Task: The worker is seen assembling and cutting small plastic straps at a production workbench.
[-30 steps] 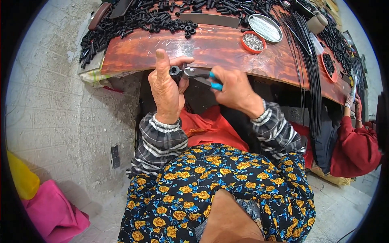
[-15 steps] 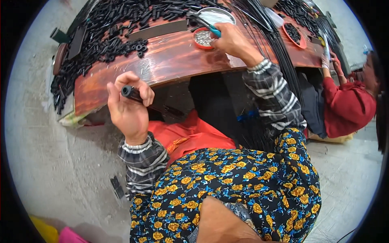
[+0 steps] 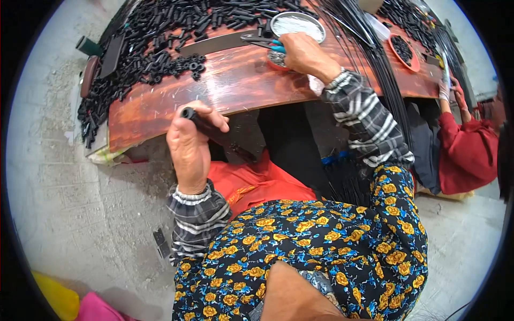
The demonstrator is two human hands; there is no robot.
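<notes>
My left hand (image 3: 187, 152) is closed round a black tube (image 3: 208, 124), held in front of the table's near edge. Its hollow round end tilts up toward me, and its far part runs down into shadow. My right hand (image 3: 309, 54) grips pliers (image 3: 263, 41) with teal handles, their metal jaws pointing left. The pliers and hand are above a red-rimmed bowl (image 3: 276, 64) of small silvery pieces, partly hidden by the hand. Just behind my right hand stands a round metal dish (image 3: 323, 33) of thin whitish pins.
Heaps of black tubular parts (image 3: 160, 48) cover the back and left of the reddish wooden table (image 3: 144, 120). A flat dark strip (image 3: 214, 44) lies before them. Long black rods (image 3: 388, 80) hang over the edge at right. A co-worker in red (image 3: 468, 150) sits beyond.
My left hand has turned, showing more of the black tube's length. The pliers have swung to point more level to the left, and my right hand covers more of the red-rimmed bowl.
</notes>
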